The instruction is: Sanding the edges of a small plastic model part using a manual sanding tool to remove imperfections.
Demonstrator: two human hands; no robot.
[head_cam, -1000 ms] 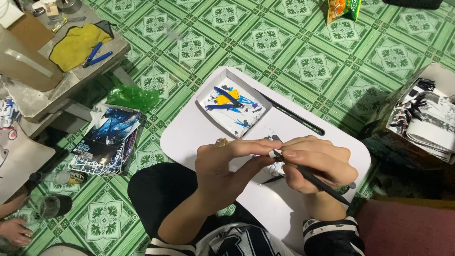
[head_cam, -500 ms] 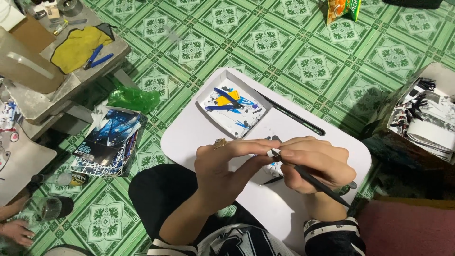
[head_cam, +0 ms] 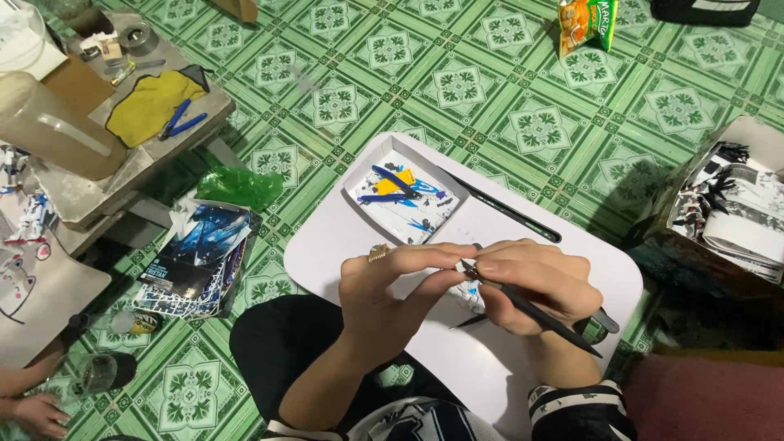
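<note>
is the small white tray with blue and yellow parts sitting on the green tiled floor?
No. The small white tray rests on the white lap table, just beyond the left hand and right hand.

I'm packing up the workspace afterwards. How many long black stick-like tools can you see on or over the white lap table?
2. One black tool is held in the right hand; another black stick lies on the white lap table beside the tray. Hands may hide more.

left hand: fingers pinched | right hand: grip apparently closed
</note>
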